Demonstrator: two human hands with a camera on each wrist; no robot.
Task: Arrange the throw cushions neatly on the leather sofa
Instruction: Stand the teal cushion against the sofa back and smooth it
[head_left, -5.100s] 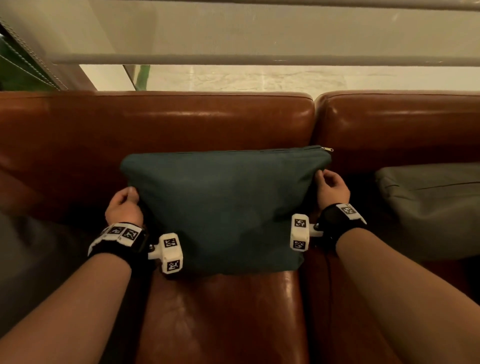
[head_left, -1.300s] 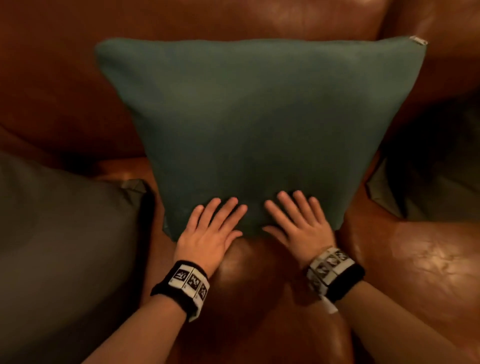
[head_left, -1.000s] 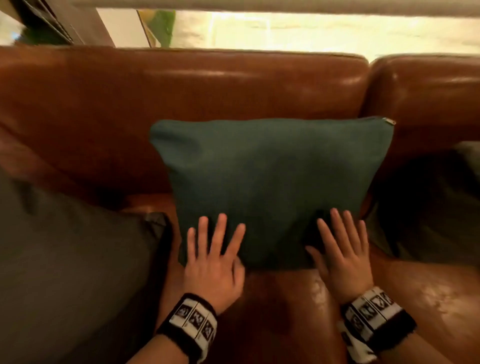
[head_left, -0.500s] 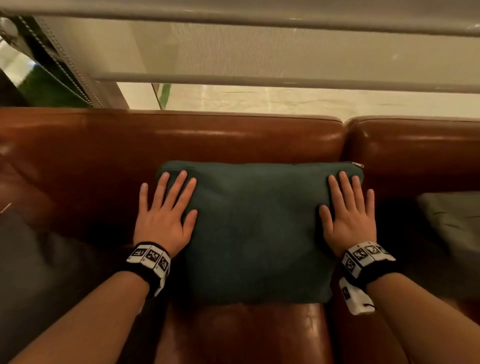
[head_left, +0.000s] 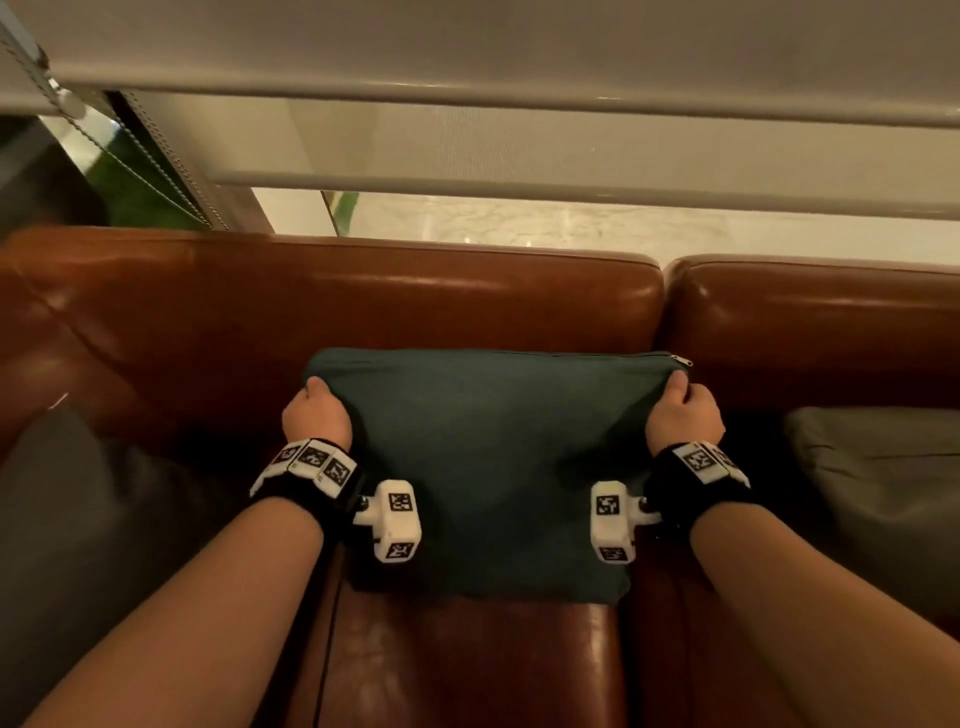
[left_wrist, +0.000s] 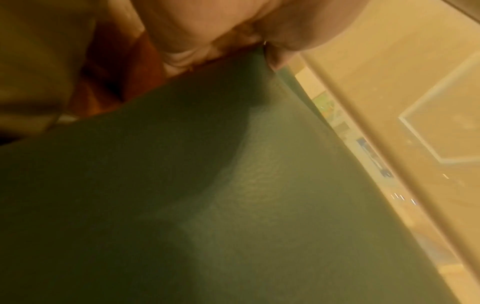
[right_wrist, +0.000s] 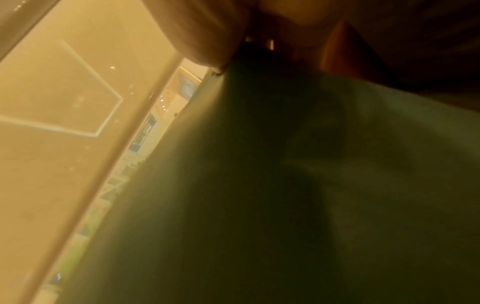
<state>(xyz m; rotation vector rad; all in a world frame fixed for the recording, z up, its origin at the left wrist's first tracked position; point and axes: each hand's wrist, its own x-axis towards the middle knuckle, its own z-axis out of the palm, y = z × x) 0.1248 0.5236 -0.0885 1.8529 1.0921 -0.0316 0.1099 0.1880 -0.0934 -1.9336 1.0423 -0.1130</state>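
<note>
A dark teal cushion (head_left: 493, 457) stands upright on the brown leather sofa (head_left: 363, 312), leaning against the backrest, its zip at the top right corner. My left hand (head_left: 316, 410) grips the cushion's upper left corner. My right hand (head_left: 681, 410) grips its upper right corner. In the left wrist view the teal cushion (left_wrist: 233, 195) fills most of the picture, with my left hand (left_wrist: 233, 30) curled on its edge. The right wrist view shows the cushion (right_wrist: 285, 195) the same way, under my right hand (right_wrist: 207, 37). The fingers behind the cushion are hidden.
A grey cushion (head_left: 88, 545) lies on the seat at the left. Another grey cushion (head_left: 878, 478) sits on the right. Behind the backrest hang a roller blind (head_left: 519, 140) and its bead chain (head_left: 130, 135), over a window.
Half a second ago both hands lay flat on the cushion's front near its top. Now they have moved to its upper corners and curled round them.
</note>
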